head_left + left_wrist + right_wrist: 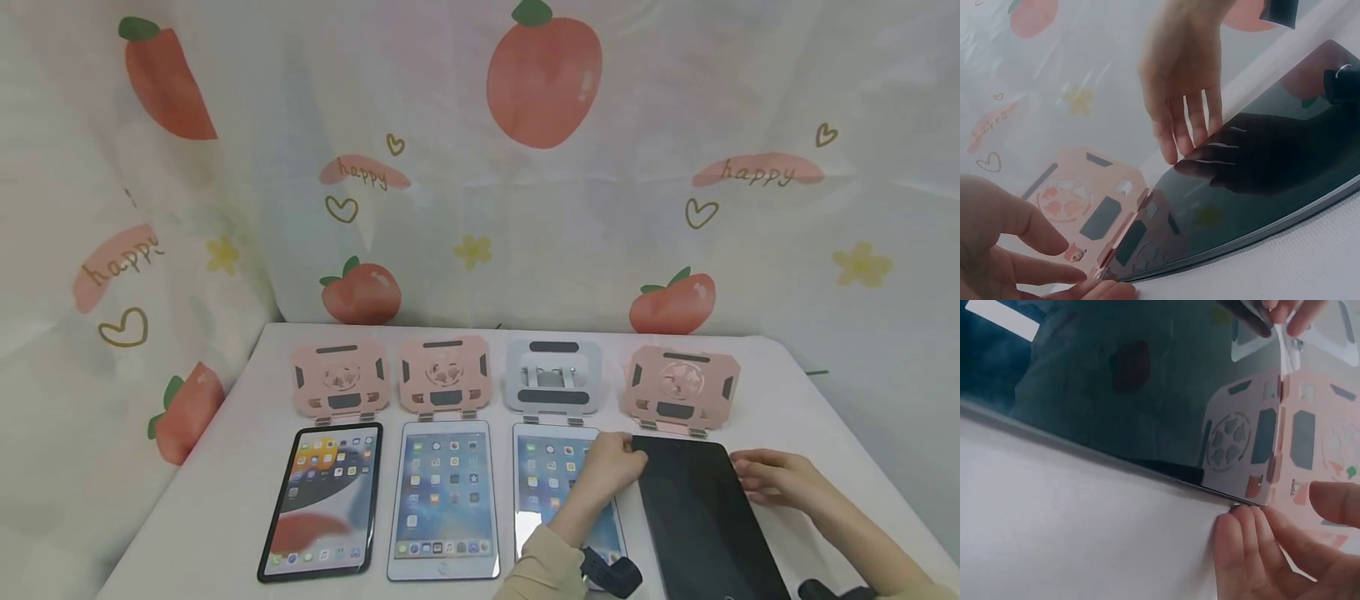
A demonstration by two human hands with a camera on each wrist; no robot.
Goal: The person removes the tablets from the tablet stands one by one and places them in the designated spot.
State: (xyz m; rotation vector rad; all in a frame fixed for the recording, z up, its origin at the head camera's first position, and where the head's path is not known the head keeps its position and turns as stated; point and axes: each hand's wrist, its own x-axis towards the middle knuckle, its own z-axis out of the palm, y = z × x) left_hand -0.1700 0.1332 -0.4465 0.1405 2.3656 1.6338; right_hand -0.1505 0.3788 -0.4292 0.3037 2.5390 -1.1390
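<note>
A dark-screened tablet [708, 508] lies at the right end of a row, just in front of a pink stand [647, 385]. At its far left corner is my left hand [613, 467]; the fingertips touch the corner, and the thumb stands apart from them in the left wrist view. My right hand [787, 479] is at the tablet's far right edge. Its fingers [1250, 540] are fairly straight and meet the edge near the corner, with the thumb apart. The glossy black screen reflects the stand and a hand. The tablet's near end is cut off in the head view.
Left of the dark tablet lie three lit tablets, a black-rimmed one [322, 500] and two white ones [442, 569] [525, 467]. Behind them stand two pink stands [306, 379] [408, 379] and a pale blue one [517, 392]. A printed cloth [555, 217] hangs behind the white table [195, 517].
</note>
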